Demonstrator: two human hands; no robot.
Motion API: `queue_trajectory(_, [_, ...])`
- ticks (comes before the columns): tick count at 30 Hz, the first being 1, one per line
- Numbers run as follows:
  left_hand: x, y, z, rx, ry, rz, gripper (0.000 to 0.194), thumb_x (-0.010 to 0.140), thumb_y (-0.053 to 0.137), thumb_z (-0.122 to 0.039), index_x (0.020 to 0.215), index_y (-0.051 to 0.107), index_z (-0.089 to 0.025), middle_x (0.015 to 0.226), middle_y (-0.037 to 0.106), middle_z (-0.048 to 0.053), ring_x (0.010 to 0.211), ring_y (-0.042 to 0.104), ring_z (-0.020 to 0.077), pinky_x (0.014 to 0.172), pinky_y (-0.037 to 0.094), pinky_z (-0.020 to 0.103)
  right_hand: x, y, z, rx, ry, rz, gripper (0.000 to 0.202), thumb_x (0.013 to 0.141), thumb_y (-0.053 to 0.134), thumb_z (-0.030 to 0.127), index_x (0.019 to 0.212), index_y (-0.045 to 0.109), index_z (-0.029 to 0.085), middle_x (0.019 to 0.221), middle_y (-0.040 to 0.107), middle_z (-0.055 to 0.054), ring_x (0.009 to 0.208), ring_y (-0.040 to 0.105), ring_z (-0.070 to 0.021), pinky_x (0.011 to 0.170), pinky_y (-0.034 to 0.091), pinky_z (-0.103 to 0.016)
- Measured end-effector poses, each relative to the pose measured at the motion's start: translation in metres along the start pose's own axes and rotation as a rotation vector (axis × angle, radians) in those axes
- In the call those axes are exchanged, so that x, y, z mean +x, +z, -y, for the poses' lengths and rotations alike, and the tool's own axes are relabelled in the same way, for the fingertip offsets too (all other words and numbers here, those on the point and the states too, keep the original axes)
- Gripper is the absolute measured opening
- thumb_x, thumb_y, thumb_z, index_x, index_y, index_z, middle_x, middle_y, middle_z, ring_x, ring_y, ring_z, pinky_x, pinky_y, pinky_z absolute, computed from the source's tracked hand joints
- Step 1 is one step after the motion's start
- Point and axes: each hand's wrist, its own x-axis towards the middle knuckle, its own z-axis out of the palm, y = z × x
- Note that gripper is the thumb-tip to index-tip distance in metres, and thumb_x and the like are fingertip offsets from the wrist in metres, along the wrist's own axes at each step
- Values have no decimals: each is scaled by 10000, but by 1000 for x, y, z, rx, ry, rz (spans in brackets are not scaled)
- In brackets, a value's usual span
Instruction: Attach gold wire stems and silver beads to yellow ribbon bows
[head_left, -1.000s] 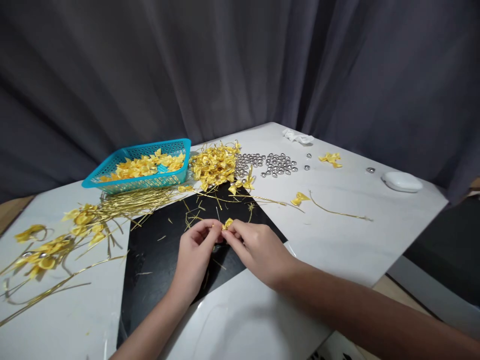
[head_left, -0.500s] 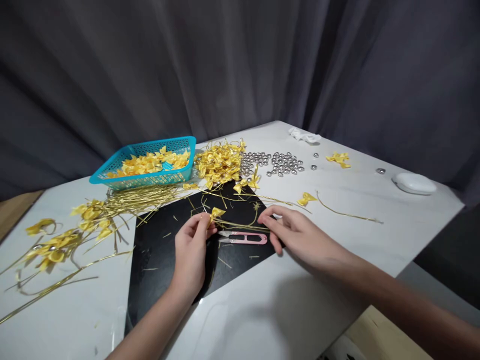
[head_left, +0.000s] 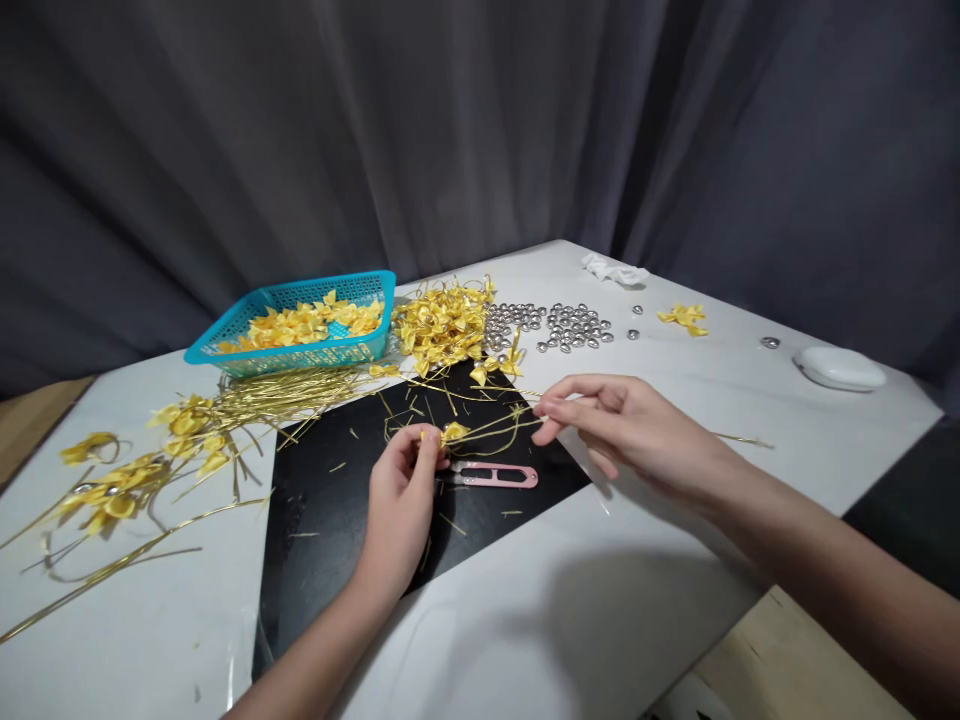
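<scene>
Pinching, left hand (head_left: 405,490) clamped on a yellow bow (head_left: 455,432) over the black mat (head_left: 322,550); right hand (head_left: 630,430), apart at three o'clock, fingertips closed on gold strands (head_left: 495,432), seemingly keeping them straight; pink snips (head_left: 486,474), four o'clock of the bow, presumably for ready reach.

A grey curtain (head_left: 480,130) hangs beyond the table's (head_left: 832,435) far edges; a crumpled white piece (head_left: 615,271), possibly tissue, lies near the far corner, a rounded white case (head_left: 840,369) near the right corner.
</scene>
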Motion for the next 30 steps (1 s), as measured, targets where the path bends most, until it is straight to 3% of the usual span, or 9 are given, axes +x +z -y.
queue_trajectory(3, [-3,1,-2,60,50,2,197,791,577,-363,747,585,-171,674,542,-11,649,498,135,615,406,224,11,-12,1,-26,22,48,266,816,572,422,826,581,157,837,696,-73,334,374,-19,324,263,-181])
queue_trajectory(8, [-5,0,0,116,79,46,181,814,551,-354,774,586,-181,682,544,-9,656,502,141,630,402,230,27,-17,-11,-85,-104,-61,207,811,589,356,822,583,149,821,644,-46,420,403,-29,352,325,-165])
queue_trajectory(12, [-5,0,1,128,101,55,186,814,551,-361,773,591,-184,689,557,-5,661,516,147,637,405,230,31,-15,-22,197,-46,-4,204,799,610,353,834,566,157,512,414,60,412,336,-34,394,306,-160])
queue_trajectory(16, [-4,0,1,106,73,48,196,802,562,-372,757,589,-182,675,555,-7,647,510,146,633,407,231,24,-14,-15,477,50,121,126,786,597,254,833,557,144,646,448,22,497,380,-41,421,331,-158])
queue_trajectory(18, [-3,0,1,112,68,45,202,802,563,-374,753,588,-180,673,551,-4,645,507,146,630,407,232,19,-15,-5,525,99,212,101,787,574,239,773,526,152,627,428,32,433,288,-23,364,255,-155])
queue_trajectory(21, [-3,1,1,120,56,36,200,801,563,-369,741,589,-180,658,547,-8,633,503,142,615,402,228,14,-19,12,391,93,279,193,784,595,306,703,474,179,496,232,90,392,108,-18,340,106,-161])
queue_trajectory(23, [-3,1,1,128,54,47,187,797,567,-357,740,594,-181,662,557,-9,633,508,141,606,396,224,13,-26,23,222,42,315,235,773,620,367,701,491,185,468,191,98,391,109,-20,350,101,-162])
queue_trajectory(27, [-5,1,1,190,115,98,141,806,562,-307,754,604,-183,702,586,3,652,526,144,605,396,223,14,-46,45,-227,36,492,221,753,649,354,670,574,163,443,294,80,384,222,-11,362,145,-160])
queue_trajectory(30, [-8,2,-2,243,147,137,138,822,545,-289,752,600,-183,705,596,10,648,541,148,583,394,221,15,-52,58,-454,-5,483,156,729,671,275,653,631,144,470,390,68,416,301,-4,392,196,-152])
